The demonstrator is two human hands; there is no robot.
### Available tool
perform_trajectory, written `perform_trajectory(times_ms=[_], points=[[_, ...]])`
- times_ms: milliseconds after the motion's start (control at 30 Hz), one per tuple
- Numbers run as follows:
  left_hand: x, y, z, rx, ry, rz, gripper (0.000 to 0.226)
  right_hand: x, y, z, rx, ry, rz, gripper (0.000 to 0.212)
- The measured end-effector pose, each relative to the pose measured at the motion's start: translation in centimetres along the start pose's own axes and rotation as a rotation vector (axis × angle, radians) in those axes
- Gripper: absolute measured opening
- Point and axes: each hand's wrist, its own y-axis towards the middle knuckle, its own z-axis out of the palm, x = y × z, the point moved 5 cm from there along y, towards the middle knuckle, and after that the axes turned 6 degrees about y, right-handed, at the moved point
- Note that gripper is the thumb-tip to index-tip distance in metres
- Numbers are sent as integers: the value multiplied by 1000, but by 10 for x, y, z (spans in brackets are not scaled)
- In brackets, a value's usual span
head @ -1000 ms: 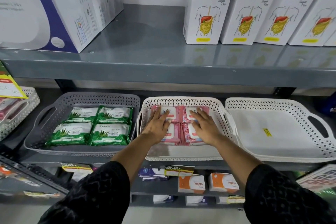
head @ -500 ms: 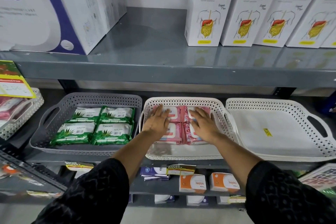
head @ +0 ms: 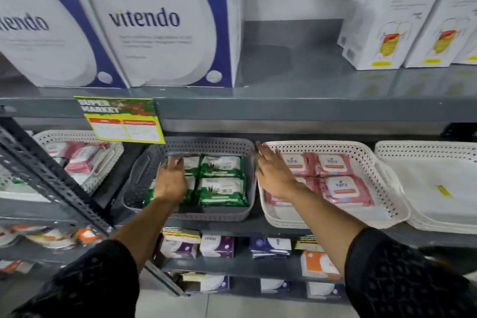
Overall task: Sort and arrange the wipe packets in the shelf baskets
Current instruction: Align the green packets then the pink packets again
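Note:
A grey basket [head: 206,147] holds green wipe packets [head: 222,183] laid flat in a block. My left hand [head: 170,181] lies over the left packets in it, fingers spread and curled at the far packet's edge. Beside it on the right, a white basket [head: 322,146] holds pink wipe packets [head: 340,188]. My right hand [head: 276,175] hovers flat and open over that basket's left side, covering part of the pink packets. Whether my left hand grips a packet is not clear.
An empty white basket [head: 426,147] sits at the far right, and another white basket [head: 64,135] with pink packets at the left behind a slanted metal brace [head: 51,178]. A price tag [head: 121,119] hangs from the upper shelf. Boxes fill the shelves above and below.
The view swung left. My left hand left the pink packets and moved into the grey basket onto the green packets. My right hand shifted to the left side of the white basket.

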Motion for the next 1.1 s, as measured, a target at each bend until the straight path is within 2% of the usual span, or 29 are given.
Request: perform_trajectory(times_ms=[133, 233, 333, 500, 867, 1100], points=[[46, 9, 22, 100, -113, -11, 61, 53, 23, 37, 168, -84, -28, 59], [52, 15, 36, 157, -182, 31, 71, 68, 30, 61, 283, -92, 61, 67], [45, 17, 47, 218, -219, 79, 61, 67, 28, 87, 369, -69, 169, 67], [49, 26, 54, 205, -261, 123, 71, 73, 28, 101, 327, -7, 264, 63], [41, 34, 48, 149, -206, 233, 53, 76, 28, 102, 287, -51, 252, 62], [40, 36, 50, 86, -170, 276, 50, 75, 33, 104, 252, -78, 168, 64]])
